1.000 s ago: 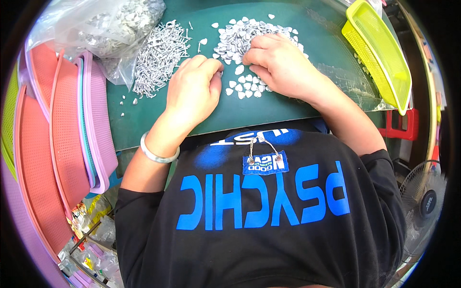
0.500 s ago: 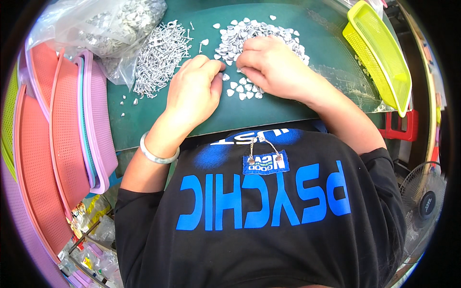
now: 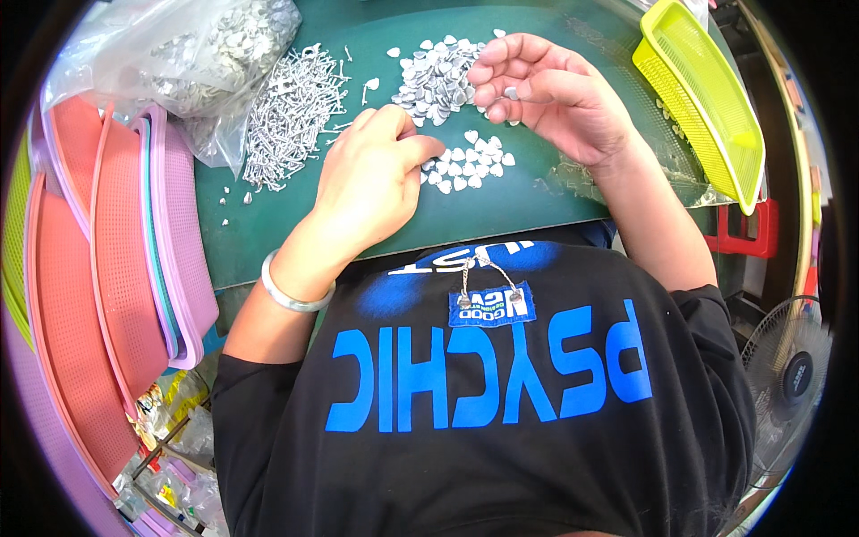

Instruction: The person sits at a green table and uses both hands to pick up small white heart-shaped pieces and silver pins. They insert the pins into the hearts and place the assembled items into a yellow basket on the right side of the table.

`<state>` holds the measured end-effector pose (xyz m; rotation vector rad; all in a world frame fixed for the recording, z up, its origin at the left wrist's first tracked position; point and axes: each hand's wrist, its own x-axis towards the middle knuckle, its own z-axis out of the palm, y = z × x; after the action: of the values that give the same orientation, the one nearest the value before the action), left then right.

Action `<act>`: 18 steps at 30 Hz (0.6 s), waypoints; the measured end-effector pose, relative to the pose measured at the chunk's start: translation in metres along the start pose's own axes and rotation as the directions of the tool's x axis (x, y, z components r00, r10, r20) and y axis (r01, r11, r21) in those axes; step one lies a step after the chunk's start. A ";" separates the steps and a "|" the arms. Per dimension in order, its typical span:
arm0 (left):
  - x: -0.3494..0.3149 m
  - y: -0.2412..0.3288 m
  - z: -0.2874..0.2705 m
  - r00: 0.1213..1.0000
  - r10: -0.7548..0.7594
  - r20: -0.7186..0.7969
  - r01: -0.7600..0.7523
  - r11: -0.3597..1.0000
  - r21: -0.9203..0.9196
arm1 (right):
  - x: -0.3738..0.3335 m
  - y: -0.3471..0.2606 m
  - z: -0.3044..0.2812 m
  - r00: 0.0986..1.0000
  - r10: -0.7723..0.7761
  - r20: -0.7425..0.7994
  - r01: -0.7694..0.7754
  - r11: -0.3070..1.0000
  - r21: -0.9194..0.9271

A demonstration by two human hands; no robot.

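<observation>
A pile of small silver heart-shaped pieces lies at the far middle of the green table. Nearer me is a smaller spread group of hearts. My right hand is raised beside the pile, palm turned partly up and fingers curled, with one heart-shaped piece at the fingertips. My left hand rests on the table between the pile and the spread group, its fingers curled down and thumb toward the spread hearts. Its fingertips are hidden. To its left lies a heap of thin silver pin-like pieces.
A clear plastic bag of silver pieces sits at the far left. Stacked pink and purple perforated baskets stand left of the table. A yellow-green basket is at the right edge, with a red plastic frame and a fan below.
My right hand has lifted off the pile, moved right and turned its palm up. More hearts show in the near spread group. My left hand has shifted only slightly.
</observation>
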<state>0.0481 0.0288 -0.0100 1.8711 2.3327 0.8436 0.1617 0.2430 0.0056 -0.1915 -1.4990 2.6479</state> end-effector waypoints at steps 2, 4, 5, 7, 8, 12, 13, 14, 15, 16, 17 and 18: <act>0.001 -0.001 0.000 1.000 -0.012 -0.029 0.011 1.000 -0.013 | 0.002 0.005 -0.005 0.999 0.018 0.035 -0.011 0.984 -0.179; 0.007 0.000 0.001 0.996 -0.046 -0.078 0.046 0.999 0.005 | 0.004 0.009 0.008 0.993 -0.084 0.079 0.115 0.634 -0.765; 0.009 0.000 0.003 0.996 -0.053 -0.077 0.055 0.998 0.024 | 0.007 0.011 0.015 0.985 -0.118 0.124 0.156 0.326 -0.932; 0.011 -0.001 0.007 0.995 -0.066 -0.076 0.071 0.996 0.061 | 0.006 0.023 0.026 0.936 -0.241 0.256 0.227 -0.141 -0.964; 0.012 -0.001 0.007 0.995 -0.070 -0.073 0.074 0.996 0.055 | 0.007 0.026 0.028 0.940 -0.228 0.254 0.223 -0.154 -0.963; 0.012 0.002 0.005 0.994 -0.100 -0.053 0.102 0.994 0.033 | 0.005 0.020 0.029 0.949 -0.157 0.274 0.241 -0.201 -0.950; 0.012 0.003 0.005 0.993 -0.107 -0.045 0.109 0.994 0.028 | 0.004 0.018 0.027 0.952 -0.141 0.271 0.244 -0.182 -0.953; 0.011 0.003 0.005 0.993 -0.112 -0.047 0.114 0.993 0.027 | 0.002 0.016 0.025 0.955 -0.125 0.267 0.246 -0.164 -0.955; 0.011 0.003 0.005 0.992 -0.117 -0.048 0.119 0.993 0.027 | 0.001 0.016 0.024 0.958 -0.109 0.265 0.248 -0.145 -0.958; 0.011 0.003 0.005 0.991 -0.122 -0.049 0.123 0.992 0.026 | 0.002 0.016 0.024 0.959 -0.121 0.258 0.240 -0.147 -0.960; 0.011 0.003 0.006 0.992 -0.113 -0.054 0.115 0.993 0.030 | 0.003 0.016 0.023 0.958 -0.134 0.252 0.232 -0.149 -0.961; 0.012 0.003 0.006 0.993 -0.105 -0.060 0.107 0.994 0.035 | 0.003 0.016 0.023 0.958 -0.146 0.246 0.224 -0.151 -0.963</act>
<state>0.0499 0.0422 -0.0103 1.7411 2.4738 0.8592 0.1545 0.2156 0.0036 0.0504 -2.8962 0.5749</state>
